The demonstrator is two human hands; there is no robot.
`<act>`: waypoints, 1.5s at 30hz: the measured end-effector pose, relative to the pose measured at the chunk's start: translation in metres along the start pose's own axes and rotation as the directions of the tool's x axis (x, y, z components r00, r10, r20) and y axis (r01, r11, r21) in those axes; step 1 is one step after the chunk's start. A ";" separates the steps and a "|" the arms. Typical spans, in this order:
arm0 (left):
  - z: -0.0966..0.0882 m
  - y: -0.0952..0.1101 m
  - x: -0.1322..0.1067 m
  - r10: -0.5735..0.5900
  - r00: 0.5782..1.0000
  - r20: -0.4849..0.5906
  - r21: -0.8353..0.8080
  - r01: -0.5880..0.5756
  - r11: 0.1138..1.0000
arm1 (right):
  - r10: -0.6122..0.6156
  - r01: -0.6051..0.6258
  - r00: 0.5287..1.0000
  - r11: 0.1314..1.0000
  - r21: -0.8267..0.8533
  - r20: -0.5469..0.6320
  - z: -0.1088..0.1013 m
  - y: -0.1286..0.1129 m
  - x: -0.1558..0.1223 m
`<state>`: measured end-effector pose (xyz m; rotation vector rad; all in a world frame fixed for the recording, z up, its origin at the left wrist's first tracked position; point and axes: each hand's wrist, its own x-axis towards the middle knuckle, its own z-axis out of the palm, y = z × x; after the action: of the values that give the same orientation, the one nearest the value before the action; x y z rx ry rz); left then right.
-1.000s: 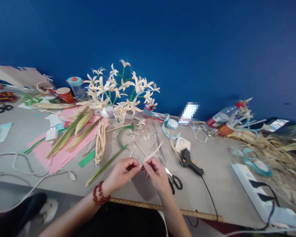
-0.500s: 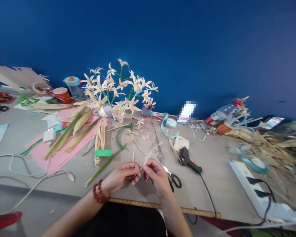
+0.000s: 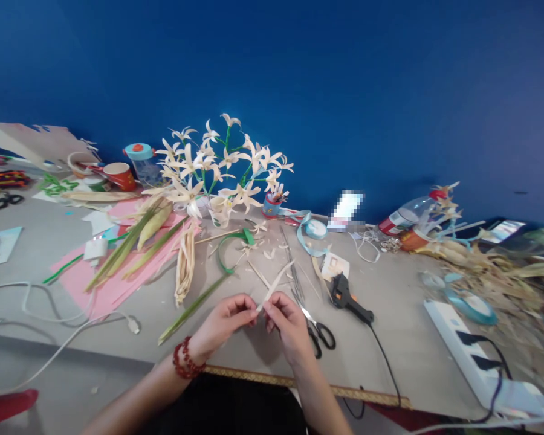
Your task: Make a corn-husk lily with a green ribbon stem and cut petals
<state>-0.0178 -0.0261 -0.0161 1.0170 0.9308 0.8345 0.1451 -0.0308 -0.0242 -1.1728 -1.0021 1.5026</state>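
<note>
A pale, pointed strip of what looks like dried corn husk is pinched between both hands, its tip slanting up and to the right. My left hand has thumb and fingers closed on its lower end. My right hand grips it just beside, thumb on top, the two hands nearly touching. Scissors with black handles lie close to my right hand. Beyond the hands are a thin stick and scattered pale scraps. A long green husk strip lies left of my left hand.
White husk flowers on green stems stand at the back. Right of my hands lies a black glue gun with its cord trailing over the front edge. Further right are a power strip and heaped dry husks. Pink paper lies left.
The strip has turned so more of its length shows, pointing up-right. My left fingers have shifted along it. A green band across the husk bundle no longer shows there. The view has moved slightly.
</note>
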 end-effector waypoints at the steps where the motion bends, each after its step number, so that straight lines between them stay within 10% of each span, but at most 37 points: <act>1: 0.000 -0.002 0.000 0.001 1.000 0.006 0.007 -0.001 1.000 | 0.004 -0.004 1.000 1.000 -0.013 0.016 0.000 0.000 -0.001; 8: -0.021 0.022 0.003 0.093 0.990 0.110 0.457 -0.133 0.879 | -0.059 0.058 0.998 0.998 -0.038 -0.027 -0.016 0.001 0.002; 12: -0.055 0.061 0.039 0.284 0.929 0.239 0.839 -0.345 0.421 | -0.085 0.079 0.992 0.995 -0.061 -0.091 -0.024 0.007 0.003; 17: -0.076 0.082 0.115 0.296 0.922 0.250 0.968 -0.241 -0.068 | -0.069 0.063 0.995 0.995 -0.082 -0.068 -0.019 0.017 -0.003; 34: -0.070 0.074 0.197 0.016 0.901 0.433 0.877 -0.417 -0.240 | -0.122 0.112 0.988 0.989 -0.099 -0.097 -0.032 0.020 -0.005; 45: -0.069 0.082 0.196 0.155 0.855 0.495 0.858 -0.453 -0.240 | -0.135 0.125 0.986 0.987 -0.101 -0.094 -0.037 0.022 -0.006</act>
<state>-0.0194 0.1967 -0.0016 2.8847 1.0774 0.1351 0.1781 -0.0397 -0.0516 -1.2136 -1.0696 1.2931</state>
